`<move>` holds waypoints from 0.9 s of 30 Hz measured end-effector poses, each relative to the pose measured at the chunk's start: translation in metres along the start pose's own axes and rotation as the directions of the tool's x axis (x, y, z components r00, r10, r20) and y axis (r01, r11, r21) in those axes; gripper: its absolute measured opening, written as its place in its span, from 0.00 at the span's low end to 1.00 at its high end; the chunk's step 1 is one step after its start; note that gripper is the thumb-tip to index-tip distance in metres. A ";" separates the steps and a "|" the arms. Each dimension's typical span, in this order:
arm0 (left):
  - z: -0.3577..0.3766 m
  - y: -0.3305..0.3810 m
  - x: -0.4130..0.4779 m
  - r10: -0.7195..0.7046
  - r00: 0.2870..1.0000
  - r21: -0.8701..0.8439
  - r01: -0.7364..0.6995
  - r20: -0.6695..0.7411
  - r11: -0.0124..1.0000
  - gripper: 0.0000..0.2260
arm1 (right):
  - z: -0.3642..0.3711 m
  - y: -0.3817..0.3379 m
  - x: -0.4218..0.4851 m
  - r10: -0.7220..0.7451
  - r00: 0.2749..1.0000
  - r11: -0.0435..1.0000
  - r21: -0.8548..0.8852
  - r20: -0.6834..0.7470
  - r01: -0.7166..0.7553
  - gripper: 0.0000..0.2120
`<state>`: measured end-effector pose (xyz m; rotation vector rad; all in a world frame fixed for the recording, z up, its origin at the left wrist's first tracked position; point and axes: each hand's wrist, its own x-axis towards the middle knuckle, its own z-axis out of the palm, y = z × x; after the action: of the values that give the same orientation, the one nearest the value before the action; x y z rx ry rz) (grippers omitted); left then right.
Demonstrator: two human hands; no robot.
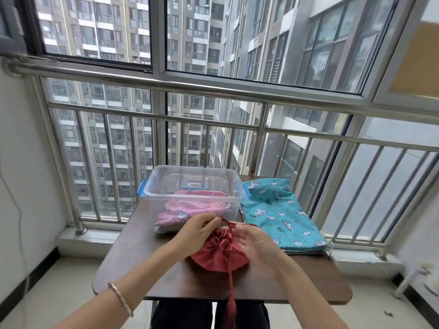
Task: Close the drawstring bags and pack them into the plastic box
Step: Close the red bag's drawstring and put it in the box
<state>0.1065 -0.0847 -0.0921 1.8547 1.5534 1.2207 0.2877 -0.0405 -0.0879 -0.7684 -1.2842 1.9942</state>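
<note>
**Inspector:** Arm pose?

**Observer:** Both forearms enter from the lower corners and converge over the near middle of the table (pixel 142 257). A bracelet (pixel 121 298) sits on the left wrist.

**Inspector:** Hands?

**Observer:** The left hand (pixel 197 230) has its fingers curled and pinches the cord (pixel 230 269) at the gathered mouth of the red bag (pixel 218 257). The right hand (pixel 257 242) lies against the right side of that mouth with its fingers loosely bent. A loop of cord passes by its thumb, but I cannot tell whether it grips it. The hands are close together, with the bag's neck between them.

**Inspector:** Where is the bag?

**Observer:** It rests on the table near the front edge, its mouth drawn into pleats. The cord runs down over it and the tassel (pixel 234 309) hangs off the front edge.

**Inspector:** Edges and room?

**Observer:** The box (pixel 152 193) stands open at the far edge, just behind the left hand. A pink bag (pixel 180 210) lies low inside it, with space above. The teal bags (pixel 278 210) lie flat just right of the box, reaching the table's right edge. There is bare tabletop to the left of the hands. The railing (pixel 213 124) stands directly behind the table.
</note>
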 end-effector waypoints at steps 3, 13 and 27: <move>-0.001 -0.002 0.001 0.003 1.000 0.014 -0.003 0.006 1.000 0.15 | -0.002 0.001 -0.001 -0.105 0.991 0.990 -0.102 -0.082 0.096 0.10; -0.001 -0.001 -0.003 -0.059 0.995 -0.036 0.062 0.081 0.997 0.10 | 0.010 -0.004 0.002 -0.089 0.982 0.924 0.355 -0.166 0.144 0.04; -0.045 0.000 -0.009 -0.011 0.983 0.369 -0.060 0.185 0.928 0.07 | 0.003 0.003 0.002 -0.086 0.957 0.994 0.040 -0.276 0.101 0.06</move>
<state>0.0698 -0.1027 -0.0720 2.1570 1.7524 0.7695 0.2832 -0.0413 -0.0898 -0.9048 -1.0797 1.7678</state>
